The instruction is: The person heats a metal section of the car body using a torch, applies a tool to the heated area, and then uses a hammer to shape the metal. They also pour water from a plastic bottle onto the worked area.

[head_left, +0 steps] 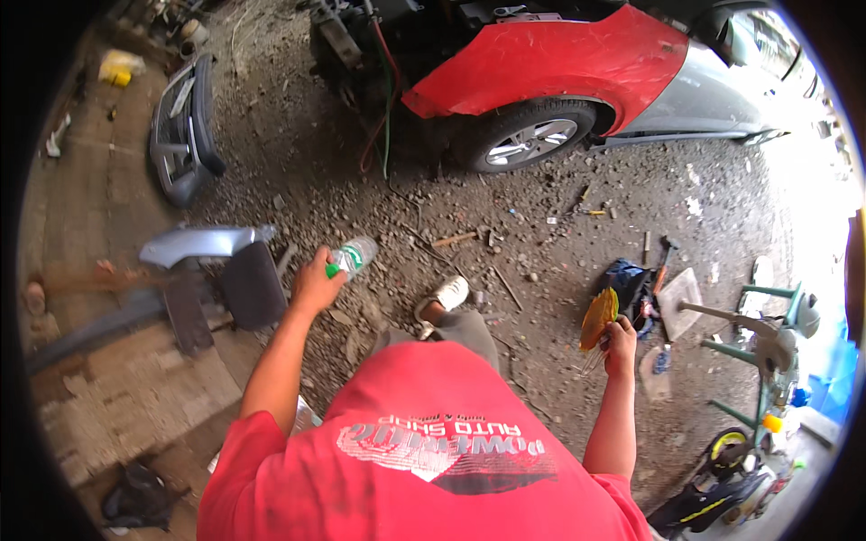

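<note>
My left hand [315, 284] is stretched out to the left and grips a clear plastic bottle [354, 256] with a green cap, held tilted over the gravel. My right hand [621, 341] hangs at my right side, closed on a yellow-orange disc-shaped piece [598, 317] that looks like a sanding sheet or brush. My red shirt [424, 451] fills the lower middle. One foot in a white shoe [446, 295] is stepping forward between the two hands.
A car with a red fender [559, 59] and a front wheel [532, 140] stands ahead. A grey bumper part [180, 126] and a silver panel [203, 243] lie at left. Tools and a blue cloth [631, 279] lie at right, near a green metal stand [767, 334].
</note>
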The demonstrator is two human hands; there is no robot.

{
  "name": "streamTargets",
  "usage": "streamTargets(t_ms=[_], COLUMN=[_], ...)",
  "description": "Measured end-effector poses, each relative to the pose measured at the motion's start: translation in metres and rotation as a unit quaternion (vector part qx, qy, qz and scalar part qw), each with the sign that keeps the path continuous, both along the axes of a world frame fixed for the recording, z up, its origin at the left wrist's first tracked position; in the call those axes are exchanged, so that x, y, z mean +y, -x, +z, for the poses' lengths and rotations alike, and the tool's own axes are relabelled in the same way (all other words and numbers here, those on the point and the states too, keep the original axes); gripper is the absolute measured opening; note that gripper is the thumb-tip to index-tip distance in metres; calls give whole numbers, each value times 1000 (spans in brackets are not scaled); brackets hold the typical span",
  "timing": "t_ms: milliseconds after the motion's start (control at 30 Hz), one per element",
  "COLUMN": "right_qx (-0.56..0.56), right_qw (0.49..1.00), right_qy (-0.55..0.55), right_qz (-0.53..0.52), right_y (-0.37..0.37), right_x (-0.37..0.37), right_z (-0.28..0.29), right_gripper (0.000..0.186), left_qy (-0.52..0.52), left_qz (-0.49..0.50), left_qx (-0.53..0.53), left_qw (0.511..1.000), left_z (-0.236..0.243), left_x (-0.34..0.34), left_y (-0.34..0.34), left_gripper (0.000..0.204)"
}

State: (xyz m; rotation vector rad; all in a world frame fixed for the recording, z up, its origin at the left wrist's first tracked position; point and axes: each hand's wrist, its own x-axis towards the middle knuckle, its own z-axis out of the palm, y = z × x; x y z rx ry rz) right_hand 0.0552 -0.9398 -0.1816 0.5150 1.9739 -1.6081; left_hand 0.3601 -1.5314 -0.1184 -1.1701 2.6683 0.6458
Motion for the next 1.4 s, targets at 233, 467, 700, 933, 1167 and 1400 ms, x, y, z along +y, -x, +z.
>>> streamTargets(t_ms=[233, 467, 700, 933, 1167, 1400], right_qx=[2, -48, -11, 135, 193, 151], right_qw=[993, 981, 956, 933, 919, 919], right_qy=[101, 158, 229, 307, 329, 337], right_qz=[-63, -97, -181, -128, -100, -137], right_y=[22, 20, 45, 123, 141, 118], right_x=[-164, -245, -309, -367, -391, -403], right_z=[-89, -195, -332, -406, -403, -377], right_gripper=[10, 11, 12, 31, 39, 35], left_qy=[-73, -98, -103, -90, -89, -85], left_qz=[-78, -284, -454, -507, -519, -508], left_qx=[-65, -116, -62, -68, -40, -86], left_qw=[992, 947, 883, 855, 849, 853], left_z=[-85, -253, -476, -602, -625, -619], left_x=[-69, -93, -96, -81, -65, -87], left_y=[107, 237, 313, 358, 370, 357], left_gripper=[40, 47, 58, 53, 44, 62])
